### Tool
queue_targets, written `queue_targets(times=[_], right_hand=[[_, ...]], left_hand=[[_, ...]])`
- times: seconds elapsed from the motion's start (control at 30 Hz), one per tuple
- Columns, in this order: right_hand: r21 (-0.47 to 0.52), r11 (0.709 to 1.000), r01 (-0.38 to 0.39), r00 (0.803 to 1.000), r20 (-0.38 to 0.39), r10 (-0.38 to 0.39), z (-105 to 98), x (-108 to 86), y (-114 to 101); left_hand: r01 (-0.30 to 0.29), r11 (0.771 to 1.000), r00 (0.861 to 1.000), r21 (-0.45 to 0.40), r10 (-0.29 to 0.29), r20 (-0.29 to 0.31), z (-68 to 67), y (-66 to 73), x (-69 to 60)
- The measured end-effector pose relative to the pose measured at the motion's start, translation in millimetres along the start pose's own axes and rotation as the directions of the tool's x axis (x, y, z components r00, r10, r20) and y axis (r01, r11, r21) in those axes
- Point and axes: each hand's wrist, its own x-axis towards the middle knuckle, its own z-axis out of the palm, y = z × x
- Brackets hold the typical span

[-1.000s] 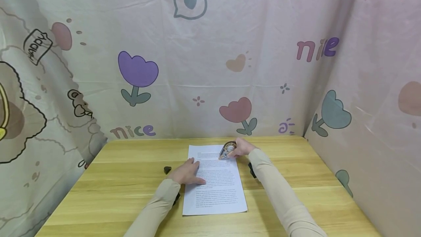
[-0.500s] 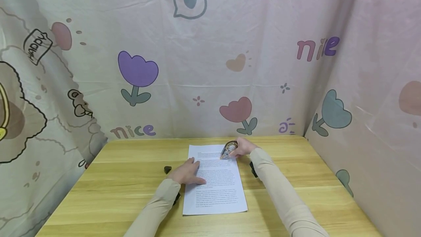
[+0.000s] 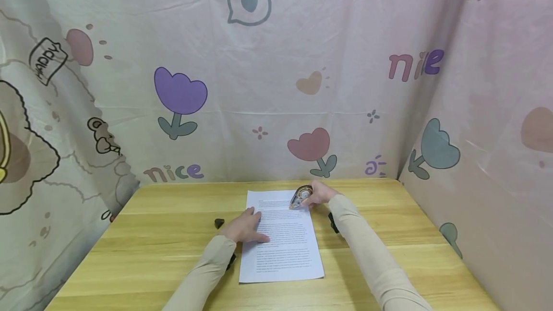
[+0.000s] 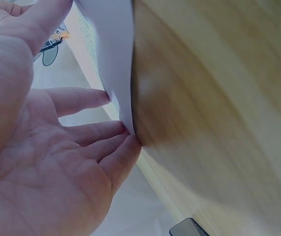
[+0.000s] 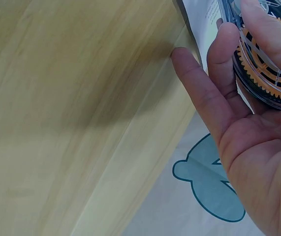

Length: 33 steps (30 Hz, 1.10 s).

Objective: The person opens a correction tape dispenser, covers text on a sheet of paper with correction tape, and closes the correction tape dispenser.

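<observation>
A printed sheet of paper (image 3: 285,265) lies lengthwise on the wooden table. My left hand (image 3: 243,228) rests on its left edge with fingers spread and fairly straight; in the left wrist view, fingertips of that hand (image 4: 56,157) touch the paper's edge (image 4: 115,44). Near the sheet's upper right, my right hand (image 3: 320,193) grips a correction tape (image 3: 299,197), its tip down at the printed lines. Through the tape's clear case, the right wrist view shows an orange toothed wheel (image 5: 263,64). There, one finger of the right hand (image 5: 251,128) extends to the table beside the paper.
A small dark object (image 3: 219,223) lies on the table (image 3: 164,234) left of the left hand. Black pieces show by both wrists, one by the right sleeve (image 3: 358,248). A patterned curtain (image 3: 242,85) hangs behind the table's back edge and along both sides.
Over the second, the correction tape and right hand have shifted very slightly to the right. The left hand and the paper stay in place.
</observation>
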Motion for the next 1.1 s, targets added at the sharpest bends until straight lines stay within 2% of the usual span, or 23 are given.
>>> queue_targets(times=[0.2,0.6,1.1], right_hand=[[0.031,0.999,0.011,1.0,-0.006,-0.011,-2.0,0.3,2.8],[-0.013,1.0,0.02,1.0,-0.006,-0.02,-7.4,-0.6,5.5],[0.023,1.0,0.017,1.0,0.003,-0.018,-5.6,-1.1,8.6]], left_hand=[[-0.009,1.0,1.0,-0.002,0.009,-0.001,-0.2,0.8,0.8],[-0.01,1.0,1.0,-0.004,0.01,-0.003,0.1,0.6,3.9],[-0.026,1.0,1.0,0.007,0.027,-0.013,1.6,-2.2,3.0]])
